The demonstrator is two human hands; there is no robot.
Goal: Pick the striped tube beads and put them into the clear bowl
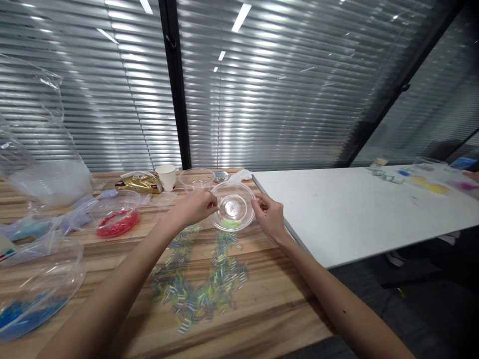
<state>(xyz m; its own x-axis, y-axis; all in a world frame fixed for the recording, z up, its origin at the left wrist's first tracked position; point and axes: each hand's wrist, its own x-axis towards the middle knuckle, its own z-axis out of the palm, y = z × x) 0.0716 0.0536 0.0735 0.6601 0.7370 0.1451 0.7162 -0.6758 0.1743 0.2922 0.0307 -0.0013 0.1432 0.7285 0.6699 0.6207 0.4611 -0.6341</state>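
Observation:
A round clear plastic lid or shallow bowl (232,205) is held up over the wooden table, tilted so that its round face shows. My left hand (200,206) pinches its left edge, and my right hand (268,213) pinches its right edge. Some green-yellow colour shows at its lower part; whether this is inside or behind it I cannot tell. Below and nearer to me, small yellow, green and bluish tube-like pieces (202,299) lie loosely scattered on the wood. Just behind the held plastic stands a clear round bowl (196,178).
Clear containers with red pieces (118,223) and blue pieces (30,314) are on the left, near a large clear bag (52,182). A gold packet (138,183) and paper cup (166,177) stand at the back. A white table (337,209) adjoins on the right.

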